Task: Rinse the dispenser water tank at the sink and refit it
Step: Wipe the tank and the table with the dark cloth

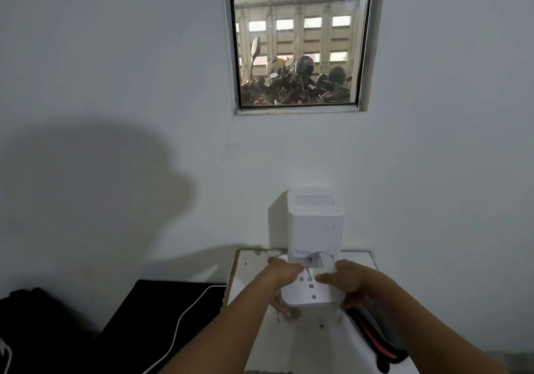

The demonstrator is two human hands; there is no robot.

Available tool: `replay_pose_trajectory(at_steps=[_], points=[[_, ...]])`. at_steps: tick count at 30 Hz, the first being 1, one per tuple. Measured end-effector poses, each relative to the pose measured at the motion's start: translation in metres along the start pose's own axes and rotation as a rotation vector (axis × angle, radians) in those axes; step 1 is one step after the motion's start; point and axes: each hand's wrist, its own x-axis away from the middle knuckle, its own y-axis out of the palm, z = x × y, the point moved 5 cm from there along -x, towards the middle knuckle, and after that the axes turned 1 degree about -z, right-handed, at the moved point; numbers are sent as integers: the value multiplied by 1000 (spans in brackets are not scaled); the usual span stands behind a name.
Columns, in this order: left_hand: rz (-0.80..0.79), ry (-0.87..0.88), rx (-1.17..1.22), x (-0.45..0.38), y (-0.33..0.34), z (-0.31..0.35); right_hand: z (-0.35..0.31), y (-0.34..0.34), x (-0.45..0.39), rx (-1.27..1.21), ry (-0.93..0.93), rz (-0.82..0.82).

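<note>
From the head view, we had both hands on the front part of the white water dispenser point(315, 243), which stood on a small white table point(254, 264) against the wall, under a window point(297, 38). Our left hand point(281, 279) wrapped the left side of that front part, fingers curled down round its lower edge; our right hand point(342, 282) gripped the right side, thumb laid across the top beside the small buttons and the fingers tucked under. We took this gripped block to be the water tank point(313, 294), or the section that carries it, though its clear lower half was too blurred to be sure. It sat touching the dispenser's tall rear body, not yet apart from it.

A white cable point(185, 313) ran across a black surface point(161, 301) to the left, and a black and red object point(372, 336) lay just right of our right wrist. No sink showed.

We judged that this was either the lift-off at the start or the refit at the end; one frame could not settle which. Either way, the next move called for an even two-handed pull or push, kept level so nothing spilled or jammed.
</note>
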Motion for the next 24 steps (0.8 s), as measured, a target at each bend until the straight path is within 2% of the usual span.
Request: replay_pose_trajectory(at_steps=[10,18,24], points=[[-79,72,-98,-20,6,4,17,2,-15,-101,77,-28],[-91,-4,-112,-30,7,2,17,1,-21,-86,124,-43],[-86,13,-114,-37,6,3,16,1,-24,-86,126,-23]])
